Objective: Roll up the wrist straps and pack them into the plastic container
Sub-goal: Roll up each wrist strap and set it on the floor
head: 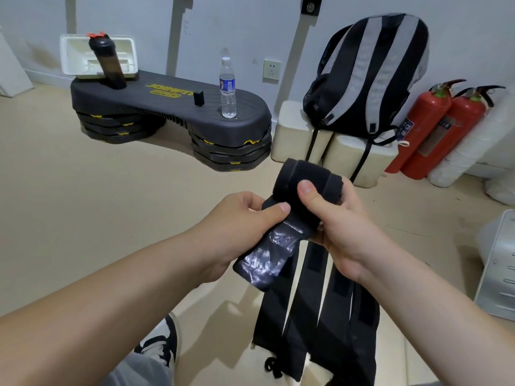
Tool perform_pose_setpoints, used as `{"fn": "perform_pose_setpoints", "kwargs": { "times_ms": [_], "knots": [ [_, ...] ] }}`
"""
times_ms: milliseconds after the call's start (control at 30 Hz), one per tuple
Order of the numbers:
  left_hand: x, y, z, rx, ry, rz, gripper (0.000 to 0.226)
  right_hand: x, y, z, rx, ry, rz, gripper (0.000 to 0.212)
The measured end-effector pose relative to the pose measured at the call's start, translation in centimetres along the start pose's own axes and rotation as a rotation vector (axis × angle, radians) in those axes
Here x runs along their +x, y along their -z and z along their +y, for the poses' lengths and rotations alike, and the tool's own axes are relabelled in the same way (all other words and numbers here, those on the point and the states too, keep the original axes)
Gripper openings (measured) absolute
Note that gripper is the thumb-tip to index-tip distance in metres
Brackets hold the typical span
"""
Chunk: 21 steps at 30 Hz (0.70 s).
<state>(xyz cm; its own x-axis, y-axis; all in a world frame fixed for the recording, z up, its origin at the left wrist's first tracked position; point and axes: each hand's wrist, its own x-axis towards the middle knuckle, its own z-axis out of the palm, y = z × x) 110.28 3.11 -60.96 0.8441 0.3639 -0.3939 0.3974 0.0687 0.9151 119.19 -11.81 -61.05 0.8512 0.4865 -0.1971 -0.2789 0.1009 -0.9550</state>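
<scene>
The silvery label (264,260) on the wrist straps (312,316) is blurred, its print unreadable.

- Wall (223,23): pale grey, plain, evenly lit; grey vertical strips (178,32) run up it.
- Wall socket (272,68): white, set low on the wall.
- Floor (83,204): beige and smooth, with soft shadows.
- Step platform (172,107): black with yellow lettering, raised on stacked risers at both ends, standing by the wall.
- Water bottle (228,90): clear, upright on the platform's right end.
- Backpack (370,79): black with grey stripes, resting on white foam blocks (295,135).
- Fire extinguishers (434,129): two, red, side by side, leaning at the right.
- White metal unit (498,268): slotted, at the right edge.
</scene>
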Motion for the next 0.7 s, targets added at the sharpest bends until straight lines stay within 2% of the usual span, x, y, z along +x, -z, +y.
{"fn": "perform_pose_setpoints", "kwargs": {
  "times_ms": [67,167,300,433,567,700],
  "knots": [
    [0.1,0.1,0.1,-0.05,0.019,-0.02,0.035,0.0,0.0,0.2,0.005,0.028,-0.027,0.035],
    [-0.1,0.3,1.1,-0.176,0.04,-0.104,0.021,0.1,0.0,0.1,-0.029,0.098,-0.052,0.049],
    [-0.6,0.8,2.4,-0.356,0.103,-0.215,0.037,0.3,0.3,-0.1,-0.072,0.172,-0.078,0.062],
    [-0.6,0.8,2.2,-0.145,0.086,-0.257,0.068,0.2,0.1,0.1,-0.134,0.22,-0.174,0.071],
    [-0.4,0.6,1.7,-0.063,0.062,-0.237,0.061,0.2,0.0,0.4,-0.159,0.213,-0.265,0.076],
    [-0.4,0.7,1.6,-0.086,-0.013,-0.202,0.048,0.3,0.4,0.0,-0.026,0.094,-0.347,0.076]
  ]
}}
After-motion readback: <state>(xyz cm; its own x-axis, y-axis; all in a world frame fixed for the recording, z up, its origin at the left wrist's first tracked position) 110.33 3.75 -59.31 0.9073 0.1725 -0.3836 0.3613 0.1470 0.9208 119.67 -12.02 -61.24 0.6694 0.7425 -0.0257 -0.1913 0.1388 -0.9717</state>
